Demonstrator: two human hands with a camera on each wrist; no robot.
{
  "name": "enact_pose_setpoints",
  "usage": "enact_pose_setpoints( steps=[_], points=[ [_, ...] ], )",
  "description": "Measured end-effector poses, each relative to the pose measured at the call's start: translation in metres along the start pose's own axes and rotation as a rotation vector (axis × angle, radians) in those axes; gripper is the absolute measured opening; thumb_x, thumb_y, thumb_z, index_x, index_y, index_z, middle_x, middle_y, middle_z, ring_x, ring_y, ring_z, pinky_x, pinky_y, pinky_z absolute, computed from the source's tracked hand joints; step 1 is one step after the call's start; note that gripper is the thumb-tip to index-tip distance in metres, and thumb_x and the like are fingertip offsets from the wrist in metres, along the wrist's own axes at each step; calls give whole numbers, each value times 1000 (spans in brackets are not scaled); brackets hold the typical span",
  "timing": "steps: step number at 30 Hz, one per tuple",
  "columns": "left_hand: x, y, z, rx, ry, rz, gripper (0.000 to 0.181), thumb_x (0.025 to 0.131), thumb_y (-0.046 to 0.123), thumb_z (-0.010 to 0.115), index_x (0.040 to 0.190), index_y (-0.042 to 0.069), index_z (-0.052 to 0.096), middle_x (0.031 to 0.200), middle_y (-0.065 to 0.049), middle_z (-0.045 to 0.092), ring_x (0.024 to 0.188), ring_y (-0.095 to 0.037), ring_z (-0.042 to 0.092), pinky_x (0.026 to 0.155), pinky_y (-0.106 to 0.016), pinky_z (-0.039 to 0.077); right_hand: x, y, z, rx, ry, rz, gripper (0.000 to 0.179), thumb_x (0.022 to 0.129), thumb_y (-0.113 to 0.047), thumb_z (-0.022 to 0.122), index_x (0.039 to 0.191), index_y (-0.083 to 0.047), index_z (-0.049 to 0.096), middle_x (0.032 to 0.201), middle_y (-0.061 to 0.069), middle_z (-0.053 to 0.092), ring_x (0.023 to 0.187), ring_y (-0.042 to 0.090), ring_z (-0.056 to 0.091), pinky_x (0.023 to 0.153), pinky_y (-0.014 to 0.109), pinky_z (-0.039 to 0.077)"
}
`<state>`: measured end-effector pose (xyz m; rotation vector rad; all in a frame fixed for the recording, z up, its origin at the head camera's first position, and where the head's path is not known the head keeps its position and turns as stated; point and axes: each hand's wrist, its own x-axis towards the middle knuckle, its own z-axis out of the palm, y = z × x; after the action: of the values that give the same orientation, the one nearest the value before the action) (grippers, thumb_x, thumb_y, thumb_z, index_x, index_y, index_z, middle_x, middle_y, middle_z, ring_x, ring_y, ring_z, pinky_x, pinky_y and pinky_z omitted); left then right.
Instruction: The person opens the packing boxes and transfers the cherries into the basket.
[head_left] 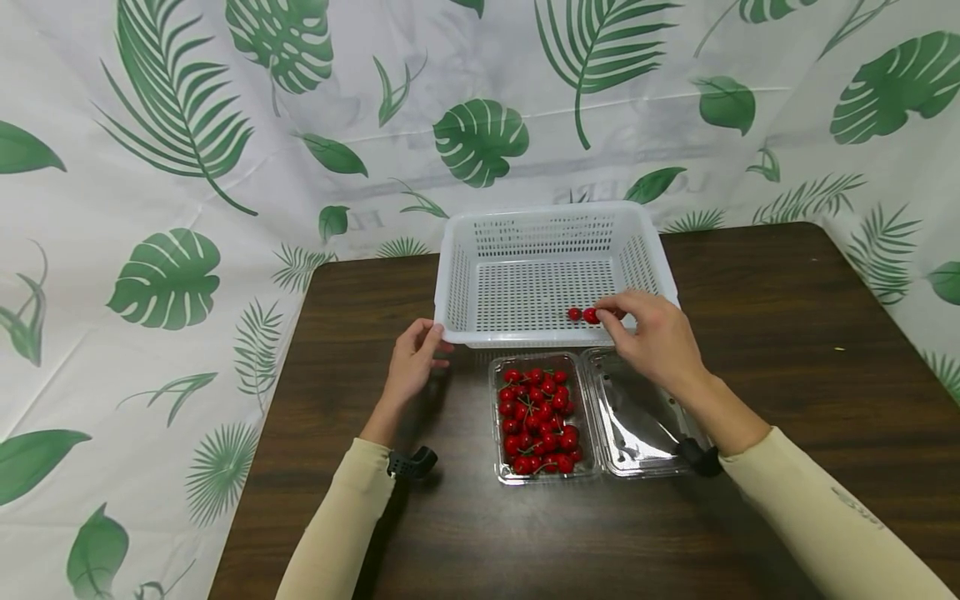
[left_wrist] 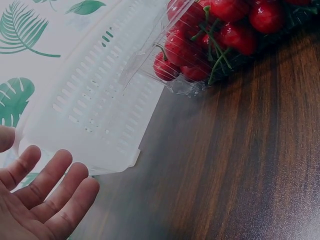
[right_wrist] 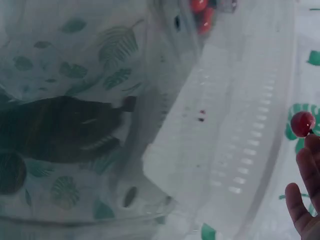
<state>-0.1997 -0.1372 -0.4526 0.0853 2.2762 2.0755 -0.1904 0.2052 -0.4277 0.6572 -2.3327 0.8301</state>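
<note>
A white perforated basket (head_left: 555, 337) stands at the back of the table. My right hand (head_left: 651, 337) reaches over its front rim and pinches a cherry (right_wrist: 302, 124), its thumb and fingertips together. Beside those fingertips, another red cherry (head_left: 574, 314) shows against the basket's inside. My left hand (head_left: 412, 362) is at the basket's front left corner, thumb by the rim and fingers loosely extended in the left wrist view. In front of the basket, a clear plastic box (head_left: 497, 417) holds many red cherries (head_left: 534, 417) with green stems. Its transparent lid (head_left: 637, 425) lies folded open to the right.
Beneath everything is a dark wooden table (head_left: 787, 333). A white cloth with green leaves (head_left: 480, 142) hangs behind it and along the left side. Dark bands sit on both wrists, and the right one (head_left: 697, 457) is above the lid.
</note>
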Motion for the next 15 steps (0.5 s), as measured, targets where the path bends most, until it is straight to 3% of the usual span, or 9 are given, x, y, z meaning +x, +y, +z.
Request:
enact_pose_setpoints(
  steps=[8, 15],
  points=[
    [12, -26, -4, -21, -1, 13, 29, 103, 16, 53, 114, -11, 54, 103, -32, 62, 99, -55, 59, 78, -64, 53, 1, 13, 7, -49, -78, 57, 9, 86, -11, 74, 94, -6, 74, 92, 7, 72, 82, 25, 67, 66, 42, 52],
    [13, -33, -3, 14, 27, 47, 27, 103, 18, 54, 112, -7, 56, 100, -26, 63, 93, -48, 63, 71, -56, 58, -1, 20, 13, -65, -120, 68, 8, 87, -12, 73, 92, -6, 75, 93, 8, 73, 84, 27, 68, 68, 43, 53]
  ],
)
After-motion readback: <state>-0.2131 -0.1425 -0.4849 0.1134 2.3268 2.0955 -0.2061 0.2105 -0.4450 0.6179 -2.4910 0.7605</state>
